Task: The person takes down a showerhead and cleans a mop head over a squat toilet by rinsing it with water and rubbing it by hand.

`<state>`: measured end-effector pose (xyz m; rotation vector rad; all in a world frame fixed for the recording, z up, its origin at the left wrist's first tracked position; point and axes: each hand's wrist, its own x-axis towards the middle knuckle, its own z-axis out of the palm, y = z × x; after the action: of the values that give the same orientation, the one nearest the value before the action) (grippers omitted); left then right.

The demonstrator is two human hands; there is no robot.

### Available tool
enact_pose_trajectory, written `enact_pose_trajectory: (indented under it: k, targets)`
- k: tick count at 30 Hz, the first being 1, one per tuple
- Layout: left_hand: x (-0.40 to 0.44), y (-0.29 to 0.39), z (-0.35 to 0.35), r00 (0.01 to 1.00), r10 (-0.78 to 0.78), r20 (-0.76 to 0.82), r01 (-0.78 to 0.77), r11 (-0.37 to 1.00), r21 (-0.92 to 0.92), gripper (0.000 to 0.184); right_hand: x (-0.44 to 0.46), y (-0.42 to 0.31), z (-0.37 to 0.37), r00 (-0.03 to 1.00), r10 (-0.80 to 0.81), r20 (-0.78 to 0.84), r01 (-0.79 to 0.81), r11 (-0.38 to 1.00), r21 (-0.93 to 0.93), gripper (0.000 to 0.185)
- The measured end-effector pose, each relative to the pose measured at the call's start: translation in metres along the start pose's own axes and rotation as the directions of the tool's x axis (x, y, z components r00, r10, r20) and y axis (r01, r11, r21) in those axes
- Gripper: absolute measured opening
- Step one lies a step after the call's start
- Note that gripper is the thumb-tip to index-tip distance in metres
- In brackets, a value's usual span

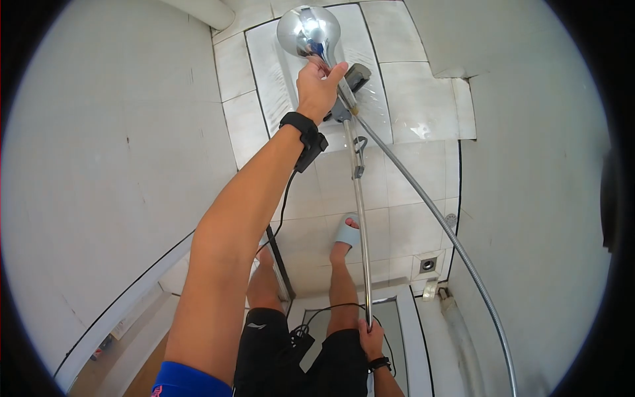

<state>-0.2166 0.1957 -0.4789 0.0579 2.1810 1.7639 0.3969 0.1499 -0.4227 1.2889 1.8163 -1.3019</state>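
Observation:
A chrome shower head (309, 32) with a round, shiny face is at the top of the view. My left hand (317, 87) reaches far forward, fingers wrapped round its handle close to the head. Beside that hand sits a grey holder bracket (358, 78) at the end of a thin metal pole (359, 225). Low in the view, my right hand (372, 341) is closed round the pole's near end. From the handle's base a flexible metal hose (430, 202) runs down to the right. A small wire hook (360, 149) is fixed on the pole.
Beneath the shower head lies a white squat toilet (286, 83) set in tiled floor. A floor drain (428, 264) is at the right, near a pale pipe (463, 337). Plain walls (119, 132) rise on both sides. A black cable (286, 198) hangs from my left wrist.

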Motion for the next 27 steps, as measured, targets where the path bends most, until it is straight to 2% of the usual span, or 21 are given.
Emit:
enact_pose_trajectory:
  k: [7, 9, 12, 14, 16, 20, 22, 23, 24, 25, 26, 27]
  targets:
    - [-0.009, -0.007, -0.008, 0.993, 0.114, -0.029, -0.113, 0.993, 0.047, 0.033, -0.001, 0.003, 0.000, 0.995, -0.094, -0.030, 0.092, 0.995, -0.042, 0.038]
    - [-0.016, -0.002, -0.010, 0.989, 0.141, -0.035, -0.137, 0.985, 0.105, 0.033, -0.001, 0.000, 0.001, 1.000, -0.026, -0.005, 0.026, 0.999, -0.039, 0.043]
    - [-0.030, 0.005, -0.008, 0.990, 0.130, -0.059, -0.122, 0.984, 0.127, 0.033, -0.004, -0.013, -0.002, 0.999, -0.043, -0.006, 0.043, 0.999, 0.010, 0.041]
    - [-0.034, 0.008, -0.008, 0.991, 0.112, -0.076, -0.104, 0.989, 0.109, 0.032, -0.004, 0.000, 0.000, 0.998, -0.055, -0.016, 0.054, 0.998, -0.027, 0.040]
    - [-0.035, 0.009, -0.010, 0.979, 0.187, -0.075, -0.179, 0.979, 0.101, 0.032, -0.004, 0.000, -0.001, 0.998, -0.066, -0.024, 0.065, 0.996, -0.060, 0.038]
    - [-0.040, 0.020, -0.020, 0.984, 0.154, -0.085, -0.145, 0.984, 0.105, 0.031, -0.004, -0.003, -0.006, 0.995, -0.097, -0.033, 0.096, 0.995, -0.030, 0.033]
    - [-0.036, 0.013, -0.030, 0.969, 0.224, -0.102, -0.226, 0.974, -0.016, 0.029, 0.000, -0.002, -0.007, 0.990, -0.135, -0.046, 0.134, 0.991, -0.013, 0.029]
    - [-0.035, 0.006, -0.038, 0.981, 0.183, -0.059, -0.189, 0.977, -0.101, 0.027, 0.002, 0.001, -0.012, 0.997, -0.066, 0.050, 0.060, 0.992, 0.110, 0.024]
    - [-0.039, 0.008, -0.047, 0.982, 0.184, -0.049, -0.188, 0.977, -0.104, 0.027, 0.006, 0.005, -0.019, 0.988, -0.010, 0.152, -0.025, 0.974, 0.225, 0.019]
    - [-0.046, 0.010, -0.057, 0.997, 0.071, -0.009, -0.071, 0.976, -0.208, 0.026, 0.008, 0.006, -0.024, 0.966, 0.035, 0.255, -0.120, 0.937, 0.328, 0.016]
    - [-0.054, 0.013, -0.067, 0.998, -0.041, 0.041, 0.052, 0.951, -0.304, 0.025, 0.011, 0.006, -0.029, 0.968, 0.043, 0.249, -0.126, 0.935, 0.331, 0.016]
    - [-0.058, 0.011, -0.077, 0.991, -0.096, 0.095, 0.123, 0.934, -0.335, 0.025, 0.020, -0.001, -0.035, 0.926, 0.118, 0.360, -0.273, 0.867, 0.418, 0.015]
